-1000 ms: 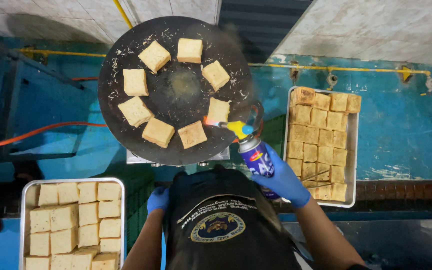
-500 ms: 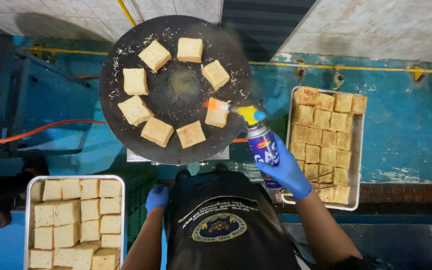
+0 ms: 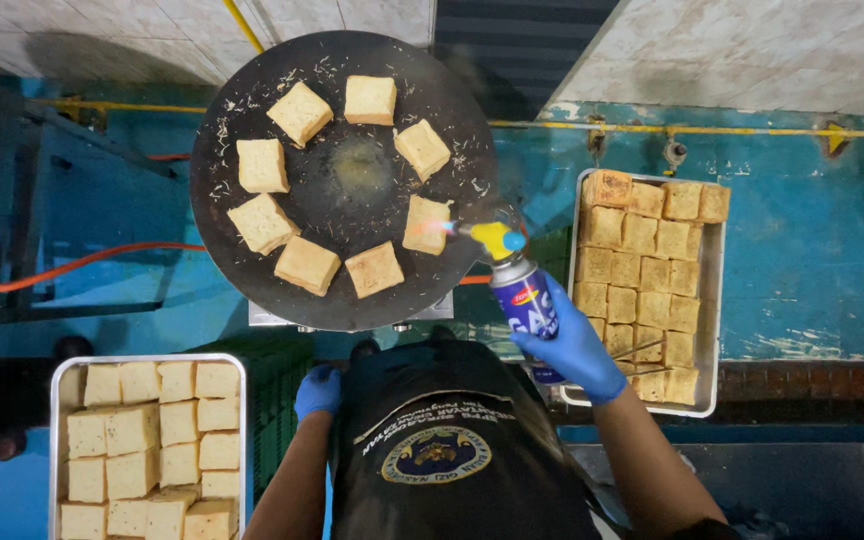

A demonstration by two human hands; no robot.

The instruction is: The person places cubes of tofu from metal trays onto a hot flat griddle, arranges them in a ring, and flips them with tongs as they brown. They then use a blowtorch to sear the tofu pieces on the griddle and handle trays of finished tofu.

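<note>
My right hand (image 3: pixel 577 348), in a blue glove, grips a blue gas canister (image 3: pixel 527 305) fitted with a yellow torch head (image 3: pixel 497 238). A small flame from the torch licks the nearest tofu block (image 3: pixel 426 224) on the round black griddle (image 3: pixel 342 190), where several pale square tofu blocks lie in a ring. My left hand (image 3: pixel 318 390), also gloved in blue, hangs low beside my dark apron (image 3: pixel 447 450), below the griddle's near edge, holding nothing.
A metal tray (image 3: pixel 707 290) of browned tofu blocks lies to the right of the griddle. Another tray (image 3: pixel 54 400) of pale blocks lies at the lower left. An orange hose (image 3: pixel 92 258) runs along the blue surface at left. A yellow pipe (image 3: pixel 712 130) lines the far wall.
The torch has shifted slightly right and back along the griddle's right edge, its flame staying on the right-hand tofu block. My left hand has stayed low.
</note>
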